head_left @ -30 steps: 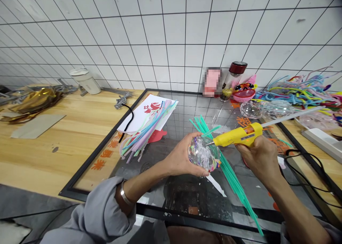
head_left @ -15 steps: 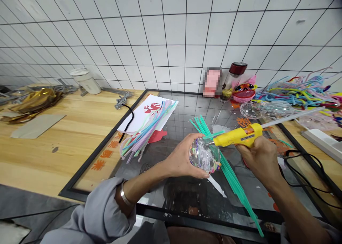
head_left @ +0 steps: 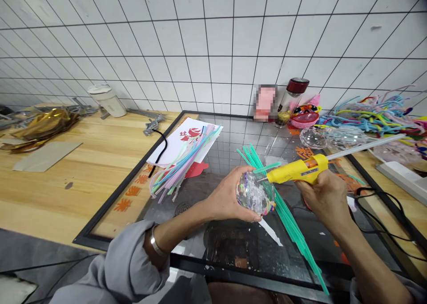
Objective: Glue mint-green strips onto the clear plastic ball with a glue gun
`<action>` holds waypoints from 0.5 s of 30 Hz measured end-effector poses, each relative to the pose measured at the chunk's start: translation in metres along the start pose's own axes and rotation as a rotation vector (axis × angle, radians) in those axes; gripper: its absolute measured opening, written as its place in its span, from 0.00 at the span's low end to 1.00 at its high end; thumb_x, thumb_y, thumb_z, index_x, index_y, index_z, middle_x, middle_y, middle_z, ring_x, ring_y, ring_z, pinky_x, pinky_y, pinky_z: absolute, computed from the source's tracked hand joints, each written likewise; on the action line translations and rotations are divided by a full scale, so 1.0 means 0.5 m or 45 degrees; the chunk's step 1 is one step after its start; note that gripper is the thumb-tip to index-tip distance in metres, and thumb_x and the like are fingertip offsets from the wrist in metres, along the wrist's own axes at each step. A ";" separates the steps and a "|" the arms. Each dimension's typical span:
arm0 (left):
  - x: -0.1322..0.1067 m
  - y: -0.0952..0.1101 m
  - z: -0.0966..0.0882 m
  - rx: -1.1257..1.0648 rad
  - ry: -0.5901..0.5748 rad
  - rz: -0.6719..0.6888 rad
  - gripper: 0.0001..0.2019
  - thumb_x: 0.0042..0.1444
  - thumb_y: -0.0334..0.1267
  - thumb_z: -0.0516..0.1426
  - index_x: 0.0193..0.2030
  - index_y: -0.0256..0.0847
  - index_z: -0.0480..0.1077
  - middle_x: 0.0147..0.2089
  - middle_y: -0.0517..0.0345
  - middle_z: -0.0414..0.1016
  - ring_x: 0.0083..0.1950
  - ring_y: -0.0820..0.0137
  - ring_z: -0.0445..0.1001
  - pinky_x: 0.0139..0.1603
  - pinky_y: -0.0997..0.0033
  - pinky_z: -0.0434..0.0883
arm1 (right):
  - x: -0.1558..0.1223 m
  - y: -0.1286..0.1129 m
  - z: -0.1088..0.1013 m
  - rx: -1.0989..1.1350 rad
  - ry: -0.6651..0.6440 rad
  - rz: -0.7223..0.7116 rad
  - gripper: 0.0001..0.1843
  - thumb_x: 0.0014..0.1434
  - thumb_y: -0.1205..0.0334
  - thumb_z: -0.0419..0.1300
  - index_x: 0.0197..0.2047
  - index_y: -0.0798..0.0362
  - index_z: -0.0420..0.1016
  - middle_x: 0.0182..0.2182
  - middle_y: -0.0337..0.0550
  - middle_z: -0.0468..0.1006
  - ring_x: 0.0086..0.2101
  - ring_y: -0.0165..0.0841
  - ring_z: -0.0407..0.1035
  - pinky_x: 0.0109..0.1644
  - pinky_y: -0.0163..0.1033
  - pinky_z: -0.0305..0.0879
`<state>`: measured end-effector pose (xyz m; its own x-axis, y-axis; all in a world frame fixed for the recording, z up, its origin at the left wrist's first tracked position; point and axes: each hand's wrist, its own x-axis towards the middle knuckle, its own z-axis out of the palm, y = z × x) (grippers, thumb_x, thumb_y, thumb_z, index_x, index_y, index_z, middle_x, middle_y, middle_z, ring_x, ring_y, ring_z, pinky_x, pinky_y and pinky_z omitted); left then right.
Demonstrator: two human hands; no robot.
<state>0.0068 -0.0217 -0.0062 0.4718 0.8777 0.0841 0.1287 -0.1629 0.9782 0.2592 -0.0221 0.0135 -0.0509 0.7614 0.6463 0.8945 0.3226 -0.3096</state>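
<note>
The glue gun (head_left: 290, 170) points left, long axis dipping toward the clear piece (head_left: 255, 195).

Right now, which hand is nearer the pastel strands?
Left. The left hand, gripping the clear rounded piece, is to the right of the pastel strands, with a gap between; the right hand, holding the yellow glue gun, is farther right, beyond that piece.

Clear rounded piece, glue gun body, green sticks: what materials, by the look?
Clear rounded piece: probably plastic, possibly glass; transparent, with glossy highlights.
Glue gun body: likely molded plastic; smooth-looking, opaque yellow.
Green sticks: plastic or fuzzy wire stems, can't tell; slim, straight, evenly colored.
</note>
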 end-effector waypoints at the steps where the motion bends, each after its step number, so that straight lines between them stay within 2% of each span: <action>1: 0.000 0.000 0.000 0.017 0.001 0.005 0.53 0.29 0.39 0.76 0.64 0.41 0.59 0.60 0.45 0.68 0.61 0.49 0.70 0.64 0.44 0.66 | -0.001 0.001 0.001 -0.011 -0.011 0.018 0.14 0.54 0.54 0.55 0.20 0.46 0.59 0.17 0.37 0.61 0.20 0.34 0.60 0.25 0.38 0.53; 7: 0.002 -0.001 -0.001 0.059 0.017 0.026 0.52 0.29 0.40 0.76 0.64 0.41 0.60 0.61 0.45 0.67 0.61 0.49 0.70 0.65 0.43 0.65 | -0.002 0.005 0.003 0.009 0.000 -0.001 0.13 0.54 0.55 0.56 0.21 0.47 0.60 0.20 0.40 0.65 0.22 0.34 0.62 0.26 0.39 0.56; 15: 0.002 -0.002 -0.002 0.109 0.010 0.070 0.51 0.30 0.41 0.75 0.64 0.42 0.60 0.63 0.45 0.65 0.62 0.49 0.68 0.66 0.44 0.63 | 0.002 -0.001 0.001 -0.009 0.056 -0.102 0.12 0.55 0.58 0.56 0.22 0.47 0.61 0.19 0.38 0.63 0.20 0.33 0.61 0.25 0.37 0.54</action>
<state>0.0064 -0.0204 -0.0069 0.4733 0.8699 0.1392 0.1770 -0.2487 0.9523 0.2586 -0.0212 0.0140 -0.1034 0.7078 0.6989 0.8915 0.3775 -0.2505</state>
